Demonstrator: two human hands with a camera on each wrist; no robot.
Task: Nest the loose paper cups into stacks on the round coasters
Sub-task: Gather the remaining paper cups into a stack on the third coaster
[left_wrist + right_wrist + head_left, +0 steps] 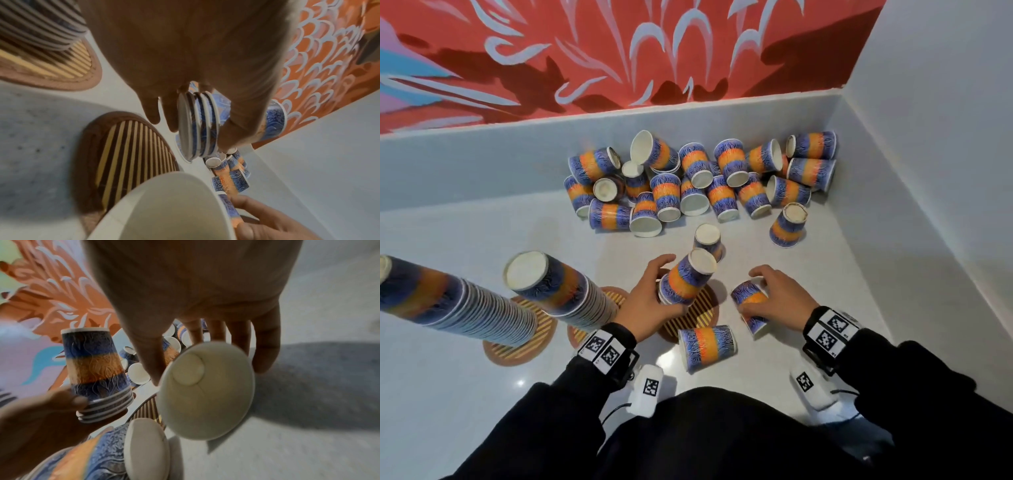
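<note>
My left hand (669, 284) grips a short nested stack of upside-down blue-and-orange paper cups (688, 277), tilted just above a striped round coaster (702, 315). The left wrist view shows the stack's rims (197, 125) between my fingers and the coaster (127, 155) below. My right hand (750, 291) holds a single cup (751, 303) on its side to the right; its white inside (205, 402) faces the right wrist camera. Another loose cup (707, 346) lies on its side in front of the coaster.
Two tall leaning cup stacks (448, 301) (558, 284) stand on coasters (517, 349) at the left. A pile of several loose cups (705, 181) fills the back corner by the white wall (928, 171). Two upturned cups (787, 224) (709, 238) stand apart.
</note>
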